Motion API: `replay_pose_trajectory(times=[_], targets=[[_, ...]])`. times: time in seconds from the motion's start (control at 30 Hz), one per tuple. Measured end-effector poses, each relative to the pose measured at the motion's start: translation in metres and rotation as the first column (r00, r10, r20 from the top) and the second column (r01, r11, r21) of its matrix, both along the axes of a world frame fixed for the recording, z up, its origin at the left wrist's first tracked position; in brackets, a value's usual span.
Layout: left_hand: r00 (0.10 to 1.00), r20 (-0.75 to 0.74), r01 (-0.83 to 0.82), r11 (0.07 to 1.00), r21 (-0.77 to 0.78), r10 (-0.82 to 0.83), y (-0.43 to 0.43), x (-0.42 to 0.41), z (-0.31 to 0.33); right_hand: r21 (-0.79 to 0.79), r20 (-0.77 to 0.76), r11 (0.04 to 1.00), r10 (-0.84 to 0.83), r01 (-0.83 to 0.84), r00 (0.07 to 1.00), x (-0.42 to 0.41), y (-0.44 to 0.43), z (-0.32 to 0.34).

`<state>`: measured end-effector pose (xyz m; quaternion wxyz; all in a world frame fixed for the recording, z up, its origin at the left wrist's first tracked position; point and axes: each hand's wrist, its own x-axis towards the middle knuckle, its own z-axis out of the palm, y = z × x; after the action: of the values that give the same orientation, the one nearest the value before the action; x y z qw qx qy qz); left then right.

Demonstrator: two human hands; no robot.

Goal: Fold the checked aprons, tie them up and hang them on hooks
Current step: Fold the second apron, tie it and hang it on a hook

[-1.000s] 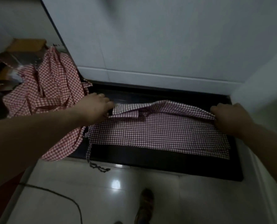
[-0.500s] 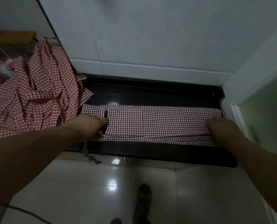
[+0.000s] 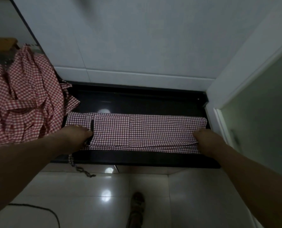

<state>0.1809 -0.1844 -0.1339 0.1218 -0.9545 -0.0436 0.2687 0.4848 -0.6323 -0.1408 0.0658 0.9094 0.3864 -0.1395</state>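
Observation:
A red-and-white checked apron lies folded into a long flat band across the black counter. My left hand grips the band's left end, fingers curled at its near edge. My right hand grips the right end in the same way. A thin tie string of the apron hangs over the counter's front edge at the left. A heap of several more checked aprons is piled at the left end of the counter.
A white tiled wall rises behind the counter, and a white door frame closes it off on the right. Below are glossy white floor tiles, a sandalled foot and a black cable at the lower left.
The apron's far half was drawn toward me and laid over the near half, turning a wide cloth into a narrow band. Both hands came down to its near edge.

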Motion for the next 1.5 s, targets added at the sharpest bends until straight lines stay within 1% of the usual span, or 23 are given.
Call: replay_pose_trajectory(times=[0.07, 0.2, 0.23, 0.3, 0.37, 0.4, 0.43, 0.5, 0.53, 0.6, 0.67, 0.73, 0.8, 0.87, 0.93, 1.0, 1.07, 1.13, 1.2, 1.27, 1.33, 1.4, 1.5], targets=[[1.000, -0.006, -0.030, 1.000, -0.003, 0.030, -0.002, 0.002, -0.001, 0.020, -0.001, 1.000, -0.010, 0.010, 1.000, -0.004, 0.001, 0.003], [0.999, -0.002, -0.032, 0.999, 0.028, 0.032, -0.002, 0.006, -0.001, 0.001, 0.122, 1.000, 0.004, -0.004, 0.992, -0.009, -0.003, 0.005], [1.000, -0.004, -0.026, 0.999, 0.045, 0.026, -0.003, 0.005, -0.001, -0.006, 0.109, 1.000, 0.019, -0.018, 0.994, -0.013, -0.005, 0.004], [0.999, -0.009, -0.034, 0.998, 0.060, 0.035, -0.006, 0.005, 0.001, -0.123, 0.028, 0.992, 0.030, -0.027, 0.999, -0.023, -0.008, 0.007], [0.998, 0.028, -0.062, 0.998, 0.031, 0.061, -0.010, 0.006, 0.008, -0.178, 0.056, 0.984, -0.013, 0.023, 0.998, -0.029, -0.012, 0.008], [0.992, 0.092, -0.087, 0.996, -0.022, 0.089, -0.011, 0.005, 0.014, -0.128, 0.088, 0.991, -0.036, 0.047, 0.995, -0.035, -0.007, 0.008], [0.975, 0.184, -0.105, 0.989, -0.104, 0.123, -0.016, 0.008, 0.022, -0.015, 0.135, 0.998, -0.053, 0.056, 0.989, -0.042, 0.000, 0.011], [0.901, 0.399, -0.077, 0.968, -0.237, 0.169, -0.029, 0.022, 0.029, 0.219, 0.220, 0.976, -0.044, -0.005, 0.975, -0.054, 0.029, 0.014], [0.861, 0.473, -0.063, 0.961, -0.268, 0.188, -0.038, 0.033, 0.032, 0.282, 0.227, 0.959, -0.039, -0.027, 0.973, -0.060, 0.049, 0.015], [0.814, 0.533, -0.070, 0.950, -0.305, 0.231, -0.059, 0.057, 0.027, 0.317, 0.190, 0.947, -0.018, -0.044, 0.982, -0.073, 0.097, 0.014], [0.812, 0.493, -0.133, 0.922, -0.364, 0.312, -0.077, 0.079, 0.015, 0.327, 0.125, 0.944, 0.000, -0.041, 0.992, -0.084, 0.138, 0.007], [0.852, 0.360, -0.225, 0.887, -0.403, 0.380, -0.088, 0.091, -0.007, 0.321, 0.033, 0.947, 0.018, -0.027, 0.999, -0.094, 0.166, -0.005], [0.887, 0.266, -0.272, 0.892, -0.361, 0.378, -0.095, 0.087, -0.031, 0.288, -0.044, 0.957, 0.036, -0.022, 0.998, -0.106, 0.176, -0.019], [0.882, 0.300, -0.253, 0.901, -0.352, 0.365, -0.097, 0.080, -0.050, 0.298, -0.070, 0.954, 0.036, -0.013, 0.997, -0.116, 0.170, -0.036], [0.860, 0.362, -0.223, 0.903, -0.367, 0.360, -0.090, 0.080, -0.056, 0.328, -0.041, 0.945, 0.014, 0.000, 0.999, -0.114, 0.157, -0.048], [0.847, 0.392, -0.211, 0.904, -0.372, 0.359, -0.076, 0.083, -0.055, 0.324, -0.007, 0.945, -0.032, 0.032, 0.999, -0.101, 0.147, -0.053], [0.852, 0.390, -0.206, 0.909, -0.362, 0.349, -0.064, 0.088, -0.054, 0.310, 0.026, 0.945, -0.121, 0.107, 0.992, -0.080, 0.125, -0.055], [0.864, 0.356, -0.229, 0.908, -0.352, 0.355, -0.060, 0.089, -0.052, 0.305, 0.048, 0.935, -0.204, 0.180, 0.978, -0.062, 0.090, -0.057], [0.869, 0.323, -0.260, 0.902, -0.344, 0.374, -0.065, 0.093, -0.047, 0.283, 0.049, 0.932, -0.248, 0.224, 0.968, -0.048, 0.056, -0.056], [0.861, 0.379, -0.214, 0.917, -0.337, 0.341, -0.083, 0.109, -0.038, 0.272, 0.050, 0.937, -0.241, 0.219, 0.969, -0.040, 0.046, -0.048], [0.864, 0.427, -0.088, 0.916, -0.391, 0.265, -0.120, 0.141, -0.030, 0.308, 0.058, 0.930, -0.231, 0.203, 0.971, -0.035, 0.057, -0.038], [0.890, 0.413, 0.004, 0.902, -0.432, 0.194, -0.165, 0.174, -0.031, 0.326, 0.054, 0.926, -0.219, 0.190, 0.974, -0.034, 0.072, -0.034], [0.927, 0.346, 0.011, 0.912, -0.411, 0.145, -0.205, 0.199, -0.046, 0.336, 0.002, 0.910, -0.259, 0.243, 0.966, -0.035, 0.065, -0.046]])
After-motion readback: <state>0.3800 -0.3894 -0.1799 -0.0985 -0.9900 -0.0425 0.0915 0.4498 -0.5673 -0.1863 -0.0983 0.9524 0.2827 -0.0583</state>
